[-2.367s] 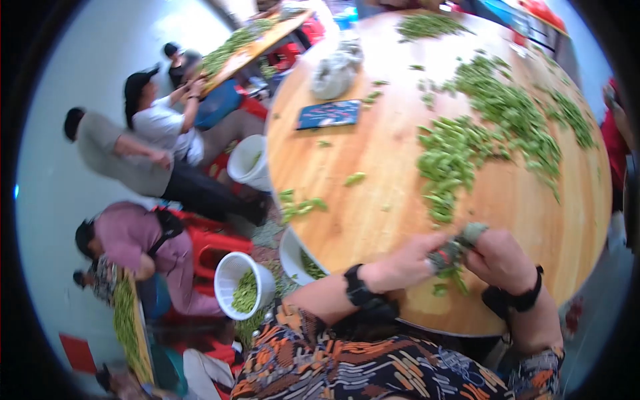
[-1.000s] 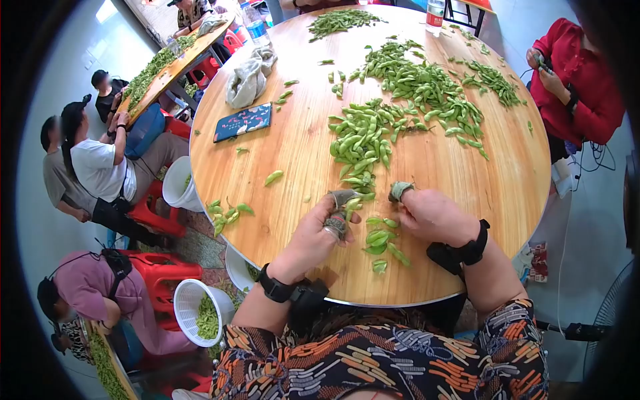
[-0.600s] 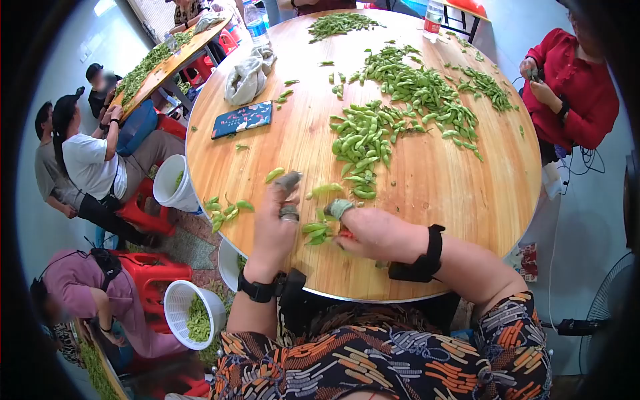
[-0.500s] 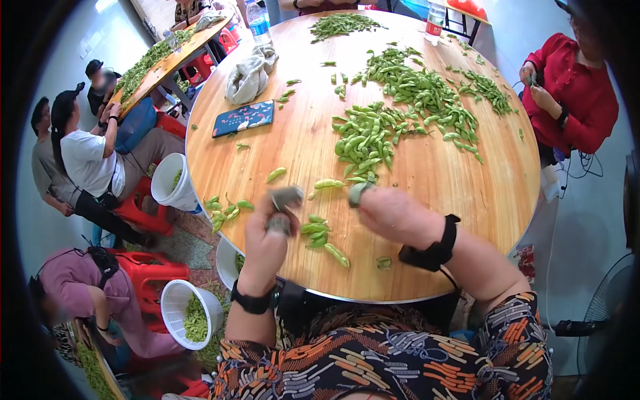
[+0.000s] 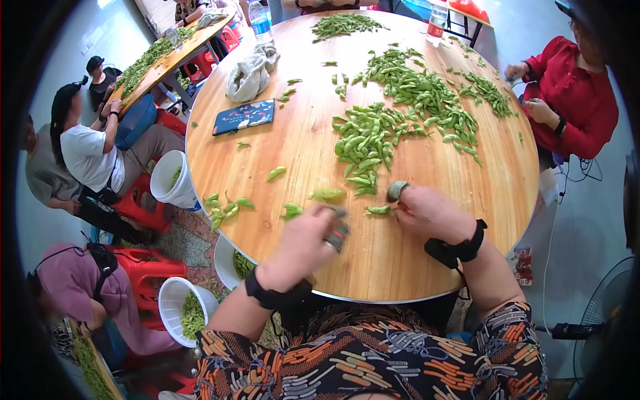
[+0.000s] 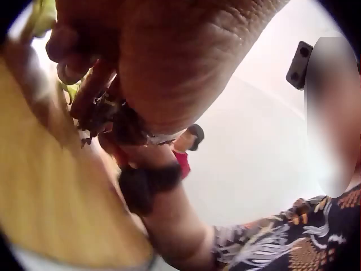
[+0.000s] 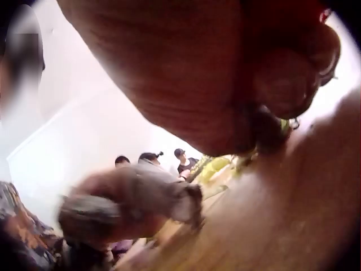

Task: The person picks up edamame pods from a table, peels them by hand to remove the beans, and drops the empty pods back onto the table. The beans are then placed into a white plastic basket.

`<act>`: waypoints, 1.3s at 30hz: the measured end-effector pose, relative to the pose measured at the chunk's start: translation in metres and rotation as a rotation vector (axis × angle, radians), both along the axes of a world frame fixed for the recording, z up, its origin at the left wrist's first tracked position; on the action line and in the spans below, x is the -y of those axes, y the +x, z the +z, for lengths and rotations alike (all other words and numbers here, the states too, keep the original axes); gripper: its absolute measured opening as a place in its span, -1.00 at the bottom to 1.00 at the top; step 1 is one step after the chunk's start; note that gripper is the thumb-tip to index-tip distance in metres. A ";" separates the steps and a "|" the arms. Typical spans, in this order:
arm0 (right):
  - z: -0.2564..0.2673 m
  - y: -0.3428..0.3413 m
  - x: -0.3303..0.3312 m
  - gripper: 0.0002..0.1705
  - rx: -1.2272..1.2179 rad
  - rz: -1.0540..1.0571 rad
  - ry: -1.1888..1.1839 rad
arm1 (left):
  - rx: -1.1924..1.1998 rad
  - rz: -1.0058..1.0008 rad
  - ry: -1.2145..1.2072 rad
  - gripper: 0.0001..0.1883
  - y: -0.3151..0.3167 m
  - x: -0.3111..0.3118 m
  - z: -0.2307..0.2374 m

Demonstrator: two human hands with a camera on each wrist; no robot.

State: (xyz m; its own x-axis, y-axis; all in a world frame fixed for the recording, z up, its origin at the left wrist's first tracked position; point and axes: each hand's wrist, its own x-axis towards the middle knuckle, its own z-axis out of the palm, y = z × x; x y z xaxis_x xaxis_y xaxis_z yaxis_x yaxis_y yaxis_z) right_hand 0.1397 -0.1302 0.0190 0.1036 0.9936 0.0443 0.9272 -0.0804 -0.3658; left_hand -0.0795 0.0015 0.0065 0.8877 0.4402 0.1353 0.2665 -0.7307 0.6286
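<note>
In the head view, my left hand point(image 5: 303, 240), blurred and with grey wraps on its thumb and a finger, hovers at the near part of the wooden table point(image 5: 380, 267). Whether it holds anything cannot be told. To its right, my right hand point(image 5: 437, 212) has curled fingers pinching a green pod point(image 5: 378, 210) that points left. A grey wrap covers its thumb. Beyond both hands lies a heap of green pods point(image 5: 363, 140). A small cluster of pods point(image 5: 291, 211) and a paler pod point(image 5: 327, 194) lie by my left hand.
A blue patterned booklet point(image 5: 243, 117), a grey cloth bundle point(image 5: 248, 78) and two bottles stand or lie farther back. More pods point(image 5: 230, 210) are at the left edge. White buckets point(image 5: 172, 180) stand below left. A person in red point(image 5: 577, 93) sits at right; others sit left.
My left hand has moved right, over where loose pods were visible. My right hand has shifted right and down, and a pod now shows at its fingertips. The person in red has parted their hands.
</note>
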 end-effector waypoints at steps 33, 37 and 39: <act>-0.002 0.020 0.005 -0.76 -0.930 -0.198 0.163 | 0.151 -0.176 -0.739 -0.90 0.080 0.006 -0.022; 0.005 0.020 0.008 -0.79 -1.071 -0.230 -0.150 | 0.181 -0.174 -0.544 -0.89 0.081 0.003 -0.028; 0.002 0.019 0.008 -0.86 -1.155 -0.224 -0.199 | 0.177 -0.203 -0.471 -0.87 0.080 0.003 -0.029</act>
State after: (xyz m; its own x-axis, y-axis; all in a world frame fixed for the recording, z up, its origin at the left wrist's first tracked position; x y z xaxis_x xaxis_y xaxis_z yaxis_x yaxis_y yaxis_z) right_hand 0.1589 -0.1379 0.0208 0.1527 0.9273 -0.3417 0.0164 -0.3481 -0.9373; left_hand 0.0005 -0.0018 -0.0222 0.9428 0.3111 0.1199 0.0095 -0.3846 0.9230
